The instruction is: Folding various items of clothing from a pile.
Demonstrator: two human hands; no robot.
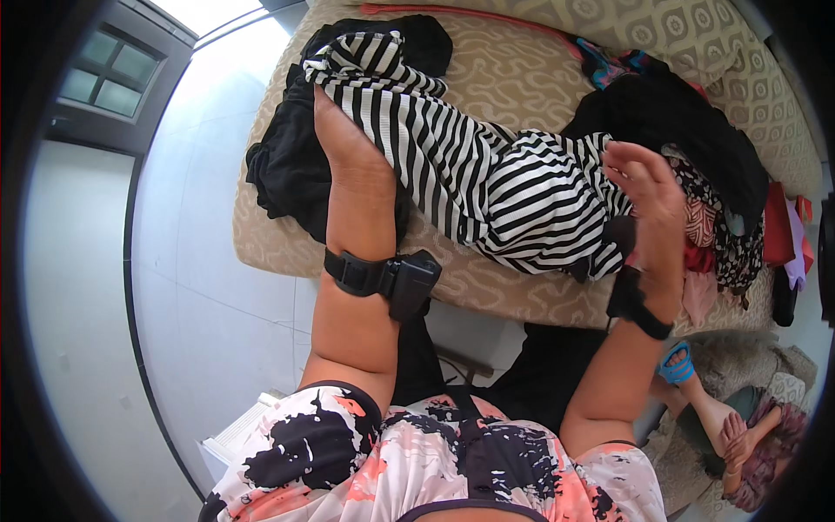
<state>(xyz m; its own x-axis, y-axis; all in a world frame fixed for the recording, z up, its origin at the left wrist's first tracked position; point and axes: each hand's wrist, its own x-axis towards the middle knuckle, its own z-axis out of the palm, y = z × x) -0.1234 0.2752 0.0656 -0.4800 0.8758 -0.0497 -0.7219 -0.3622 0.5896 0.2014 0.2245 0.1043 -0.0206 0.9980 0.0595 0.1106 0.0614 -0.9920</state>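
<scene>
A black-and-white striped knit garment stretches across a patterned beige mattress or sofa seat. My left hand reaches to its far left end; the fingers are hidden under or behind the striped cloth, so their grip does not show. My right hand is raised at the garment's right end, fingers spread and slightly curled, somewhat blurred, with nothing seen held in it. Dark cloth shows beneath the garment's right end. Black folded clothing lies beside and under my left hand. Each forearm wears a black strap.
A black garment and patterned clothes are heaped at the right. A red strip runs along the back. Another person sits at the lower right, hands on a leg. A door stands at the left.
</scene>
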